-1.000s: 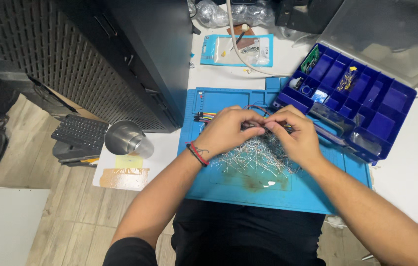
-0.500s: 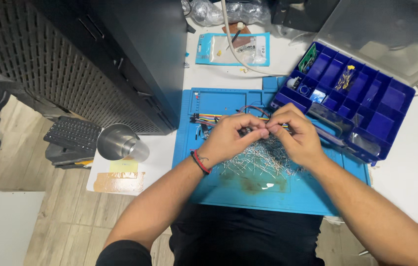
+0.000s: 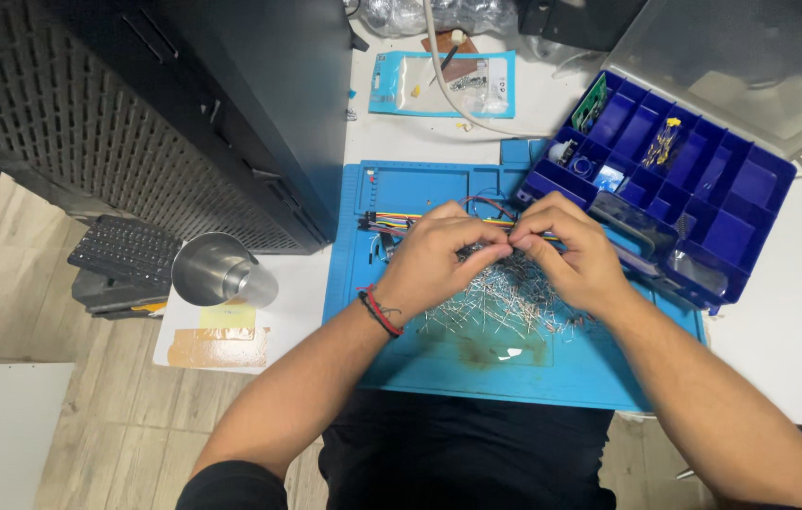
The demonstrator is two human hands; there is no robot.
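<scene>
Partly hidden, wire pile (image 3: 505, 302), left hand (image 3: 434, 260), right hand (image 3: 575, 260)

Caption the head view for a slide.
Both hands, left hand and right hand, pinch small metal pins over a blue work mat.

We see a loose heap of thin silvery wire pieces (image 3: 505, 297) spread in a tangle on the middle of a blue work mat (image 3: 438, 368), just near of the fingertips. The strands cross at all angles, flat on the mat. A few strands are pinched up between the fingertips above the heap's far edge; how many we cannot tell, they are too fine.
</scene>
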